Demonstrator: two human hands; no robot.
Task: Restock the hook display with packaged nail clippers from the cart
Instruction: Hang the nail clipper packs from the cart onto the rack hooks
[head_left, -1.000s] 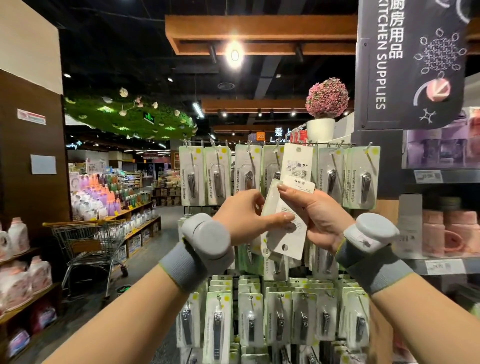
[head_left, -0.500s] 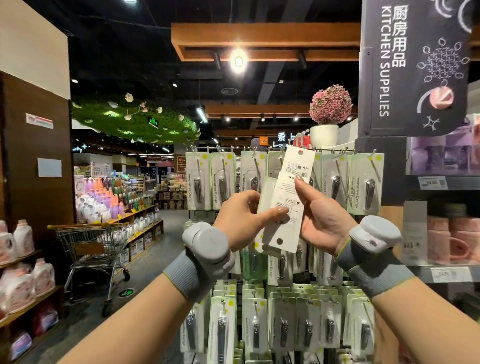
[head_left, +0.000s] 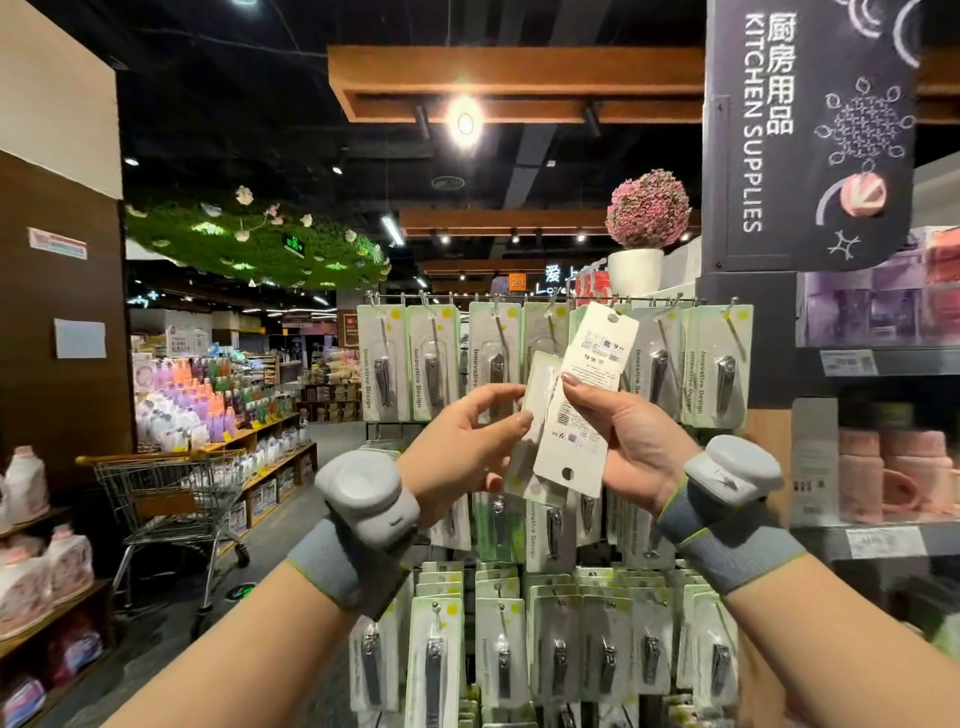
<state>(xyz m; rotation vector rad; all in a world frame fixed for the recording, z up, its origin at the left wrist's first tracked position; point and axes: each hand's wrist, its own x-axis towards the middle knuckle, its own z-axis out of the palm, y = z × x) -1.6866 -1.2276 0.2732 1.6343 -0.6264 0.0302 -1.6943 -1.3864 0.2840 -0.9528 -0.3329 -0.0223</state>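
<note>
Both hands are raised in front of the hook display (head_left: 550, 306). The right hand (head_left: 631, 441) pinches a packaged nail clipper (head_left: 587, 400) with its printed back facing the camera. The left hand (head_left: 467, 441) grips a second pack (head_left: 537, 395) that sits just behind and to the left of the first, overlapping it. The front card's upper punched hole is close to a hook in the top row, but whether it is threaded cannot be told. Each pack looks like a thin, light card with a small blister: fairly stiff along its length, yet likely to bend or crease if squeezed mid-panel. A hold at the side edges, below the hang hole, would probably leave the hole free. A shopping cart (head_left: 171, 499) stands well apart at the left, down the aisle.
</note>
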